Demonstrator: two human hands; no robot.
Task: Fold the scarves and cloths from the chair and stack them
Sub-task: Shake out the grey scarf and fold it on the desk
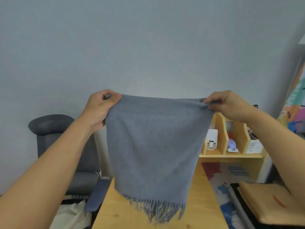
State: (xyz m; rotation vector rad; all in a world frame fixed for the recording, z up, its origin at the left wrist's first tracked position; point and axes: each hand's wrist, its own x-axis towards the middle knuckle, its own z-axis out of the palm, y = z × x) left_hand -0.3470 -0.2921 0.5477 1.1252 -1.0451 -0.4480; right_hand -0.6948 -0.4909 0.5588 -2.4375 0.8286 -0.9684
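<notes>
A grey-blue fringed scarf [153,146] hangs doubled over in the air above the wooden table [115,217]. My left hand [100,108] grips its top left corner, and my right hand [226,104] pinches the top right corner. The fringe dangles just above the tabletop. A grey office chair [66,146] stands at the left, with pale cloth [72,215] and a striped piece lying on its seat. At the lower right lies a stack of folded cloths, tan [267,204] on top with black beneath.
A wooden desk organiser [231,139] with a white box and small items stands at the back right of the table. A colourful painted mat [226,182] covers the table's right part. A plain wall rises behind.
</notes>
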